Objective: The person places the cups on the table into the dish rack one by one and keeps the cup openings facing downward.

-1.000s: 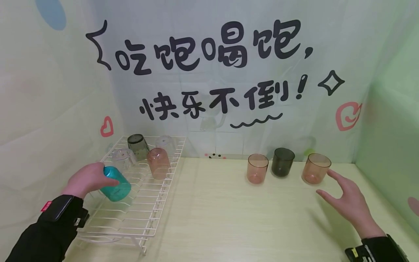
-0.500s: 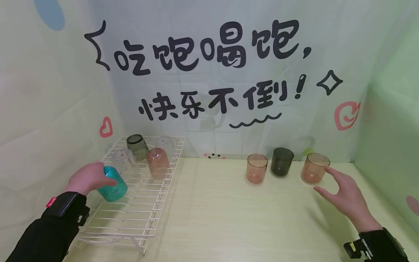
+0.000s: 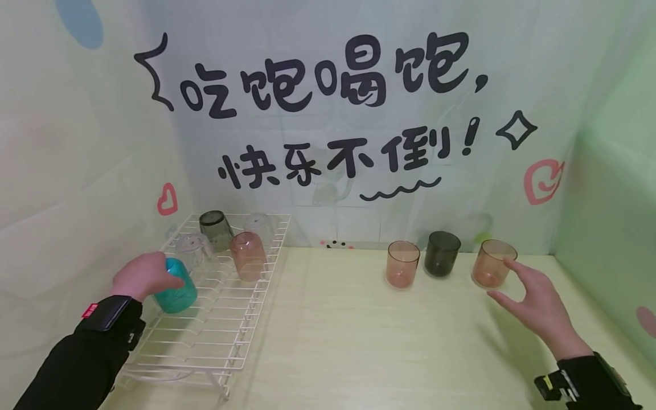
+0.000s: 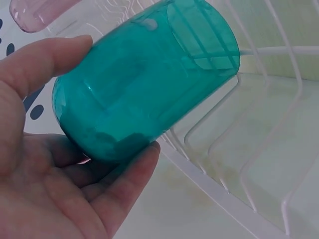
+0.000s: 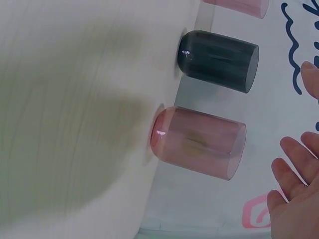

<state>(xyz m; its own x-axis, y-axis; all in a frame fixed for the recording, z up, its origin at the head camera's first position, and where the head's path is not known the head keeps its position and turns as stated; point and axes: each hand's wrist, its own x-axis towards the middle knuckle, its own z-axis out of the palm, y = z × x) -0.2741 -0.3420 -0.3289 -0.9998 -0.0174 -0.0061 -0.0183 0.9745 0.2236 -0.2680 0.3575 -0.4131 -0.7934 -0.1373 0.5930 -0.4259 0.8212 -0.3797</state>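
Observation:
In the head view my left hand [image 3: 146,276] grips a teal glass [image 3: 176,287] over the near left part of a white wire rack [image 3: 215,304]. Its base sits against my palm, and the mouth points down toward the wires [image 4: 264,45]; I cannot tell whether the rim touches them. Thumb and fingers lie on opposite sides of the glass in the left wrist view. My right hand [image 3: 538,302] hovers over the table with thumb and fingers apart, holding nothing. Closest to it stands an upright amber-pink glass [image 3: 493,265], which appears apart from the fingers [image 5: 294,154] in the right wrist view.
Upside down on the rack are a grey glass [image 3: 216,230], a pink glass [image 3: 248,256] and two clear glasses, one nearer [image 3: 193,250] and one at the back [image 3: 259,226]. Another pink glass [image 3: 402,265] and a dark glass [image 3: 442,254] stand upright by the back wall.
The teal glass has tilted closer to vertical and shifted slightly left as my left hand turned. My right hand has drifted a little to the left, still holding nothing.

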